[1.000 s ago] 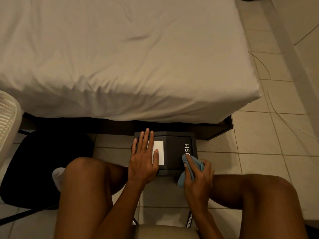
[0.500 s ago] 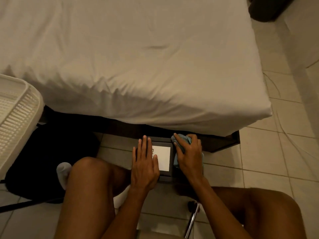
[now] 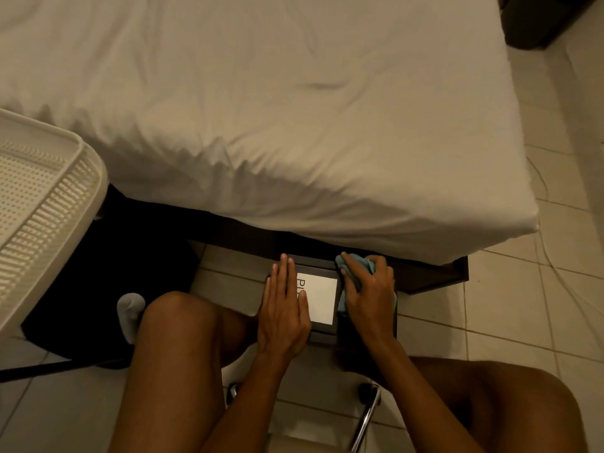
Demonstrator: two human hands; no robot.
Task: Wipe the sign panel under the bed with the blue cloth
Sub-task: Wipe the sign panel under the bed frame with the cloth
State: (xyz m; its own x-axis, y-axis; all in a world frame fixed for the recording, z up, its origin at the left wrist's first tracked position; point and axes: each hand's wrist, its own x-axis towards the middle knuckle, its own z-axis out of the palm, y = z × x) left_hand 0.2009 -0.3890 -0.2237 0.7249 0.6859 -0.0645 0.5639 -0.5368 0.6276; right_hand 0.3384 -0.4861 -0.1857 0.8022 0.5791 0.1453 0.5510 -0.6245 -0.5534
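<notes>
A dark sign panel (image 3: 322, 331) with a white label lies on the tiled floor at the foot of the bed (image 3: 261, 109), its far end under the bed frame. My left hand (image 3: 284, 308) rests flat on the panel's left part, fingers together, covering some of the label's letters. My right hand (image 3: 369, 289) presses the blue cloth (image 3: 343, 299) onto the panel's right part near its far end. Most of the cloth is hidden under my fingers.
A white slatted basket (image 3: 42, 204) juts in at the left. A black bag or mat (image 3: 98, 289) lies on the floor under it. My bare knees flank the panel, with a chair's chrome leg (image 3: 366, 420) below. White cables (image 3: 549, 256) run over the tiles at right.
My right hand slid the cloth from the panel's near right edge to its far end, covering the lettering there. My left hand stayed flat on the panel. The camera tilted forward.
</notes>
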